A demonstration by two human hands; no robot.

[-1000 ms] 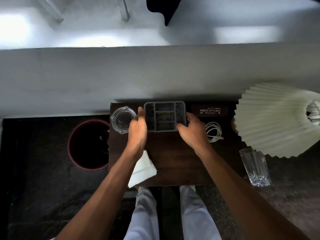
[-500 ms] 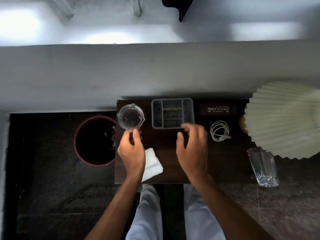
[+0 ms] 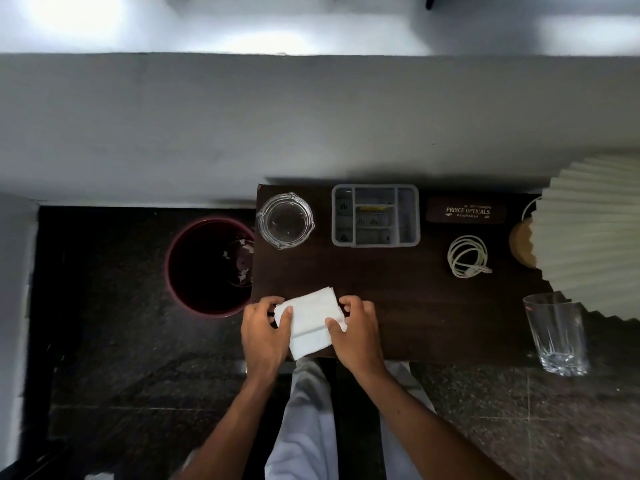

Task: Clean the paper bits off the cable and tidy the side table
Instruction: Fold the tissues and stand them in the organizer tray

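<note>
A folded white napkin (image 3: 311, 318) lies at the near left corner of the dark wooden side table (image 3: 398, 292). My left hand (image 3: 265, 332) grips its left edge and my right hand (image 3: 356, 330) grips its right edge, thumbs on top. A coiled white cable (image 3: 467, 257) rests on the table's right part, apart from both hands. At the back stand a glass ashtray (image 3: 286, 220), a grey compartment tray (image 3: 375, 215) and a dark glasses case (image 3: 465, 211).
A dark red bin (image 3: 207, 268) with paper bits inside sits on the floor left of the table. A pleated cream lampshade (image 3: 588, 233) overhangs the table's right end. A clear drinking glass (image 3: 557, 332) stands at the near right corner.
Both hands left the grey tray at the back and drew toward me. They now hold the napkin by its two edges at the near left corner.
</note>
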